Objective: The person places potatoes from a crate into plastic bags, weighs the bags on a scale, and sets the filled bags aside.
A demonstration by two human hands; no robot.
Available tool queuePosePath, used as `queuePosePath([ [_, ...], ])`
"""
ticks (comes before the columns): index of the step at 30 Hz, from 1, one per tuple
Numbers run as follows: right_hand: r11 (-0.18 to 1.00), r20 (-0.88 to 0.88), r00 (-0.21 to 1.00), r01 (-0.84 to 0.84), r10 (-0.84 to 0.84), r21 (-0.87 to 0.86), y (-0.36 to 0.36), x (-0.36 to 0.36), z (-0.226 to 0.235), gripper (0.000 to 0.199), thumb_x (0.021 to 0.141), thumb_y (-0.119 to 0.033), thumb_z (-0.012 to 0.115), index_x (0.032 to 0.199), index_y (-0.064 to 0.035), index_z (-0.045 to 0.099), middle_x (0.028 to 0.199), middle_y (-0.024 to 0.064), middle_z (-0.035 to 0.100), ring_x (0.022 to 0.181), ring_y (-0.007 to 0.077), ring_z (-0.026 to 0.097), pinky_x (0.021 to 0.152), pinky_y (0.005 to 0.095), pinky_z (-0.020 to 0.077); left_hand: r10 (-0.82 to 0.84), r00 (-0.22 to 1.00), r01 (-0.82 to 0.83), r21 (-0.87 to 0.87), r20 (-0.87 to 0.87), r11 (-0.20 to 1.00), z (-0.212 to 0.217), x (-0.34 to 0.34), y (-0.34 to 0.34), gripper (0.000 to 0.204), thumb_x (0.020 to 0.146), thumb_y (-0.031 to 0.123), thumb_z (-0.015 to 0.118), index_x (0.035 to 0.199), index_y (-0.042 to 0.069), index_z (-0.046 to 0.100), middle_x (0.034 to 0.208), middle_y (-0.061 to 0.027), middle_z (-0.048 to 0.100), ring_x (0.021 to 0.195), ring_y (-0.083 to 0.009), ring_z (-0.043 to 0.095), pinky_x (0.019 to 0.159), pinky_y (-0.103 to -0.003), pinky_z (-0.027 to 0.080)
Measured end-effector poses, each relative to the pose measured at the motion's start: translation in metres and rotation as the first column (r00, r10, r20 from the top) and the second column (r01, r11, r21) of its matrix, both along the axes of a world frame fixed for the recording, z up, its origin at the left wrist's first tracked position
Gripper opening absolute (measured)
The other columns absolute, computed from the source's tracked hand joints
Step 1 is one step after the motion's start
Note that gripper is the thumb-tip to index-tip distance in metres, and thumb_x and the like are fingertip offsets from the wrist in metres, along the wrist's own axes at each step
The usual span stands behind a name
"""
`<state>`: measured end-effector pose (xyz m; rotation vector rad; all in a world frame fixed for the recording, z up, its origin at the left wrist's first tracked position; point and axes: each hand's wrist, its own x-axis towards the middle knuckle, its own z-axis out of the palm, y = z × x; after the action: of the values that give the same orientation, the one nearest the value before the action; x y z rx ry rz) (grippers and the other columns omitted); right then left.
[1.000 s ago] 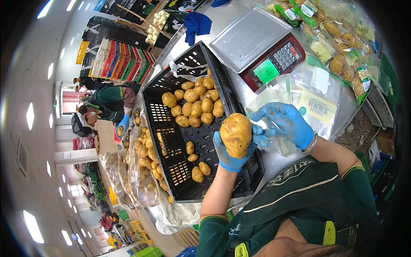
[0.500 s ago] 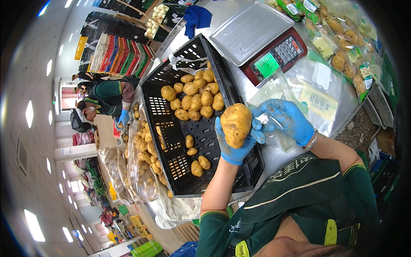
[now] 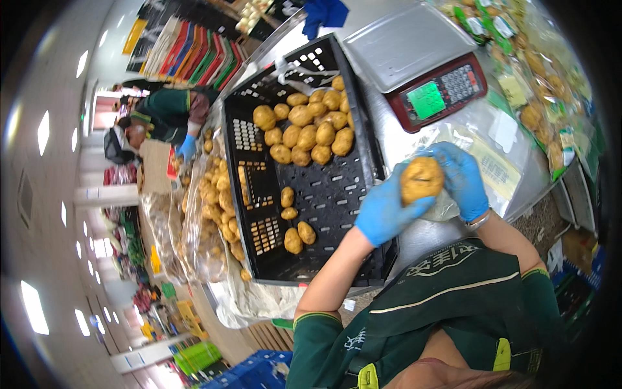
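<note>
- Bare metal table [image 3: 418, 243] shines beneath the hands; a black crate [image 3: 337, 191] lies beside the left forearm and a red-bodied scale [image 3: 411, 48] beyond, both apparently placed within easy reach.
- Left hand [image 3: 387, 206], in a thin blue glove, curls its fingers round a large potato [image 3: 421, 180], thumb along the near side; cupping probably steadies so rounded a shape.
- Right hand [image 3: 461, 181], gloved alike, bends about a crinkled clear bag [image 3: 444, 206] at the potato's right; its fingertips are hidden, so one cannot tell whether they pinch the film, nor whether the potato sits inside.
- Smaller potatoes [image 3: 307, 136], oval and yellow-brown, cluster toward the crate's far end; its perforated plastic walls presumably let air through.
</note>
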<state>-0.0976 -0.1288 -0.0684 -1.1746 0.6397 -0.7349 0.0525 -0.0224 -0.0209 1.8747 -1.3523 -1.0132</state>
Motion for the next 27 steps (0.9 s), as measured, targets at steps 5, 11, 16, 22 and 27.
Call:
queuePosePath([
  [5, 0.992, -0.1, 0.987, 0.123, -0.122, 0.0, 0.004, -0.005, -0.05, 0.023, 0.098, -0.013, 0.052, 0.111, 0.0038, 0.061, 0.104, 0.0091, 0.066, 0.093, 0.0136, 0.061, 0.085, 0.0281, 0.0503, 0.035, 0.933, -0.09, 0.135, 0.359, 0.987, 0.002, -0.023, -0.013, 0.068, 0.077, 0.061, 0.064, 0.107, 0.001, 0.058, 0.082, -0.0216, 0.067, 0.073, -0.0369, 0.068, 0.066, -0.044, 0.054],
  [11, 0.945, -0.299, 0.951, -0.025, -0.078, -0.326, 0.016, -0.003, 0.019, 0.023, 0.098, -0.013, 0.052, 0.111, 0.0031, 0.062, 0.104, 0.0064, 0.066, 0.086, 0.0084, 0.057, 0.078, 0.0225, 0.0459, 0.044, 0.923, -0.05, 0.006, 0.382, 0.999, -0.021, -0.02, -0.001, 0.056, 0.084, 0.056, 0.057, 0.09, 0.0, 0.066, 0.076, -0.0181, 0.067, 0.063, -0.0335, 0.066, 0.063, -0.04, 0.054],
  [16, 0.965, -0.168, 0.986, -0.053, 0.009, -0.258, -0.005, -0.015, 0.043, 0.023, 0.099, -0.016, 0.052, 0.108, 0.0006, 0.064, 0.092, -0.0017, 0.063, 0.06, -0.0006, 0.036, 0.054, 0.016, 0.0273, 0.31, 0.698, 0.233, -0.613, 0.646, 0.755, 0.048, 0.01, 0.06, 0.026, 0.081, 0.027, 0.066, 0.098, 0.008, 0.066, 0.098, -0.0123, 0.065, 0.089, -0.0274, 0.064, 0.068, -0.036, 0.051],
  [22, 0.992, -0.467, 0.882, -0.104, 0.061, -0.068, -0.012, -0.031, -0.052, 0.022, 0.097, -0.022, 0.056, 0.101, -0.0029, 0.066, 0.086, -0.0054, 0.061, 0.058, -0.0007, 0.035, 0.051, 0.0158, 0.0265, 0.171, 0.72, -0.435, 0.245, 0.673, 0.866, -0.023, 0.176, 0.15, 0.027, 0.089, 0.027, 0.059, 0.108, 0.008, 0.062, 0.092, -0.0181, 0.067, 0.084, -0.0369, 0.065, 0.073, -0.045, 0.052],
  [27, 0.995, -0.504, 0.862, 0.0, 0.051, 0.101, -0.008, -0.016, -0.003, 0.017, 0.095, -0.022, 0.059, 0.09, -0.0063, 0.062, 0.076, -0.0032, 0.061, 0.052, 0.0005, 0.038, 0.044, 0.017, 0.0263, -0.064, 0.827, -0.19, 0.385, 0.558, 0.903, -0.085, 0.197, 0.139, 0.053, 0.084, 0.025, 0.065, 0.133, 0.012, 0.048, 0.112, -0.0172, 0.063, 0.101, -0.0362, 0.061, 0.086, -0.044, 0.05],
])
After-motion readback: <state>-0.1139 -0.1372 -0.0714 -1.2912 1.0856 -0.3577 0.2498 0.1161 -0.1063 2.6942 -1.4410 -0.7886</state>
